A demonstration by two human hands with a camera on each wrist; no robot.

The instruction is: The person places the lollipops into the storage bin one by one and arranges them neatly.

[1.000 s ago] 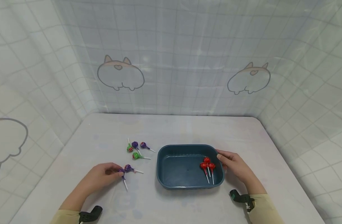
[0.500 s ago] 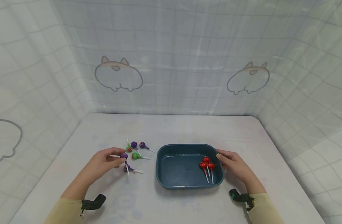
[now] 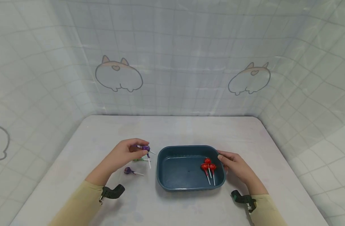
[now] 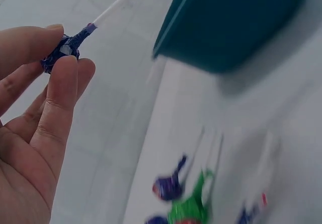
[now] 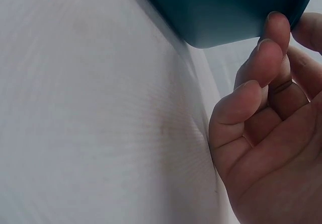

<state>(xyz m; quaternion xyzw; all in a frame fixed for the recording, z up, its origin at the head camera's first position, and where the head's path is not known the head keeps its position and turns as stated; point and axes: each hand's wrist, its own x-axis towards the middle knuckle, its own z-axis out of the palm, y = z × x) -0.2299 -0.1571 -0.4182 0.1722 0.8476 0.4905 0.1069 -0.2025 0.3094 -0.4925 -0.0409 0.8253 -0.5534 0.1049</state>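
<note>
My left hand (image 3: 124,156) pinches a purple-wrapped lollipop (image 4: 63,53) by its candy head, the white stick pointing away from the palm. It is held above the table, left of a dark teal plastic tray (image 3: 178,172). At the tray's right side, my right hand (image 3: 238,164) grips the rim between thumb and fingers. Inside the tray, toward its right end, lie 3 red lollipops (image 3: 208,166). Under and near the left hand are a green lollipop (image 4: 190,206) and a purple lollipop (image 3: 128,170); the hand covers others in the head view.
The table (image 3: 172,207) has a whitish cover. Grid-patterned curtains (image 3: 186,62) with cartoon animal drawings enclose its back and sides. A black wrist mount (image 3: 113,191) sits on the left sleeve, and another black mount (image 3: 243,199) on the right.
My left hand has lifted the purple lollipop off the table and carried it to the right and farther back, over the other lollipops. The right hand has stayed at the tray.
</note>
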